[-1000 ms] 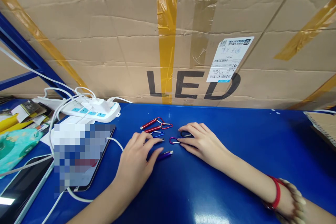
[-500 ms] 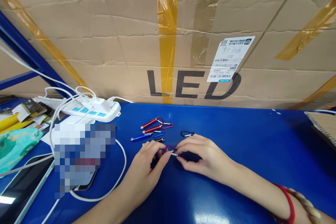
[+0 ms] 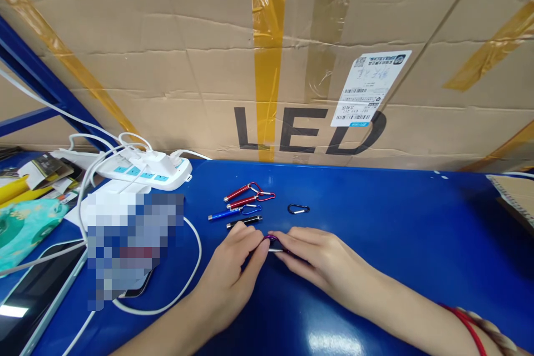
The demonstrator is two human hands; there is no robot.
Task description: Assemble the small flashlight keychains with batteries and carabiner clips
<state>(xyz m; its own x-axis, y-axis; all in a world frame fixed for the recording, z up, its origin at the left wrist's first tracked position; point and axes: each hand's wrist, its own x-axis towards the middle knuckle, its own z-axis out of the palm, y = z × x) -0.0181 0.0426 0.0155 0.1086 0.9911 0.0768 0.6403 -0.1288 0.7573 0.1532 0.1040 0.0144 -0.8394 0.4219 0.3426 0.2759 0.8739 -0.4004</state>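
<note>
From afar, I pinch a purple carabiner (image 3: 271,237), left hand (image 3: 235,261) and right hand (image 3: 323,253) nearly closed, steady opposing grips best.

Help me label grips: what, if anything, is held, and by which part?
The right hand holds a purple clip by its right end. The left hand meets its left end; what that hand grips is hidden.
</note>
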